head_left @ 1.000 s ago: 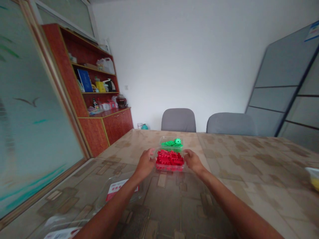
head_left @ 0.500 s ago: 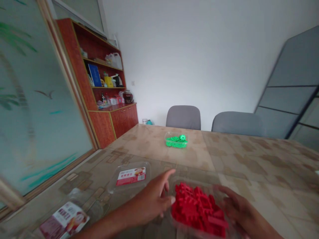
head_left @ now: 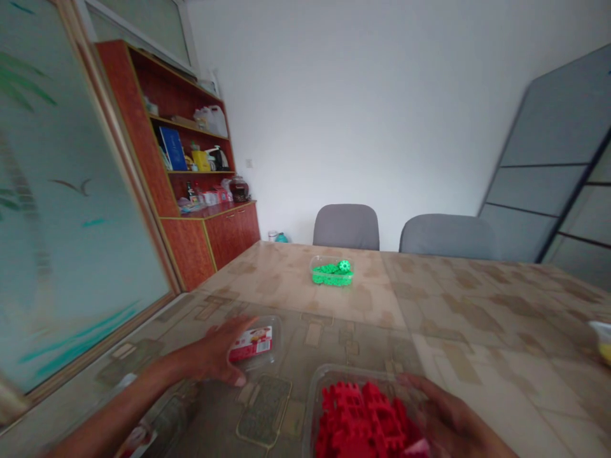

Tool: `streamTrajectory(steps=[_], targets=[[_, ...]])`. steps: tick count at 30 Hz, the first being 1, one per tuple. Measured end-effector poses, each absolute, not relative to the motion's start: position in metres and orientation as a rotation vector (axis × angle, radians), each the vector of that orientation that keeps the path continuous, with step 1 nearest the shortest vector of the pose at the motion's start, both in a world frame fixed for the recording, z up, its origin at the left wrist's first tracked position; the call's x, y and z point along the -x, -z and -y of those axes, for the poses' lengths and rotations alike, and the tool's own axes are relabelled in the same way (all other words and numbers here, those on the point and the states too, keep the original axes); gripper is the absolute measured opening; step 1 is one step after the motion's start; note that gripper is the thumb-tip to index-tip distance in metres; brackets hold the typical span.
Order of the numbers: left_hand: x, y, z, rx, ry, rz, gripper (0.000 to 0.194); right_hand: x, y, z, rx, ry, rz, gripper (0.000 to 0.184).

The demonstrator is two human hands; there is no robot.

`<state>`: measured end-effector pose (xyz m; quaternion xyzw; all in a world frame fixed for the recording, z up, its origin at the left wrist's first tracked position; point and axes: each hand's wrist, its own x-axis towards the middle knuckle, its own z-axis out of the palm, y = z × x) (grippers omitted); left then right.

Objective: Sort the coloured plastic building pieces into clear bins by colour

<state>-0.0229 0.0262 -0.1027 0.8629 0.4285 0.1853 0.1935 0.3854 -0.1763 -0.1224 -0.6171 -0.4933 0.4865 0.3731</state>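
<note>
My left hand point(head_left: 220, 351) reaches over the left side of a clear plastic lid point(head_left: 277, 343) with a red and white label, fingers and thumb spread. Whether it touches the lid I cannot tell. At the bottom of the view, a clear plastic container point(head_left: 312, 388) is heaped with red toothed plastic building pieces point(head_left: 360, 416). My right hand point(head_left: 442, 413) grips this container at its right side, partly hidden by the lower edge. Under my left forearm lies another labelled clear plastic piece point(head_left: 165, 420), mostly covered.
Farther back on the patterned table point(head_left: 453, 318) stands a clear container of green pieces point(head_left: 333, 273). Two grey chairs point(head_left: 346, 226) are behind the table. A white and yellow item point(head_left: 602, 340) shows at the right edge. A red-brown shelf cabinet point(head_left: 205, 216) stands back left.
My left hand has left the red pieces' container and moved left over the labelled lid. The container now sits lower in view, with my right hand still at its right side.
</note>
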Motion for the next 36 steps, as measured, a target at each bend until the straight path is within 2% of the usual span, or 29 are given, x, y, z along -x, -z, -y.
streamTrajectory(steps=[4,9,14,18,22,25,30,36], targets=[[0.017,0.100,-0.016,-2.470,-0.300,-1.132,0.101,-0.388,0.124,0.174,1.661,-1.100,1.280,0.066],[-0.016,0.076,0.019,-2.574,-0.453,-1.063,0.112,-0.398,0.107,0.172,1.684,-0.658,1.437,0.049],[-0.056,0.052,0.063,-2.676,-0.381,-0.906,0.124,-0.397,0.078,0.178,1.622,-0.400,1.600,0.038],[-0.082,0.049,0.088,-2.684,-0.374,-0.753,0.118,-0.385,0.072,0.186,1.564,-0.430,1.613,0.036],[-0.105,0.047,0.104,-2.724,-0.317,-0.675,0.097,-0.378,0.076,0.187,1.515,-0.535,1.597,0.036],[-0.118,0.048,0.109,-2.731,-0.275,-0.641,0.089,-0.379,0.079,0.185,1.533,-0.580,1.562,0.040],[-0.131,0.064,0.107,-2.735,-0.232,-0.597,0.086,-0.388,0.091,0.177,1.600,-0.607,1.492,0.047],[-0.141,0.079,0.103,-2.683,-0.148,-0.628,0.092,-0.387,0.114,0.169,1.541,-0.869,1.426,0.053]])
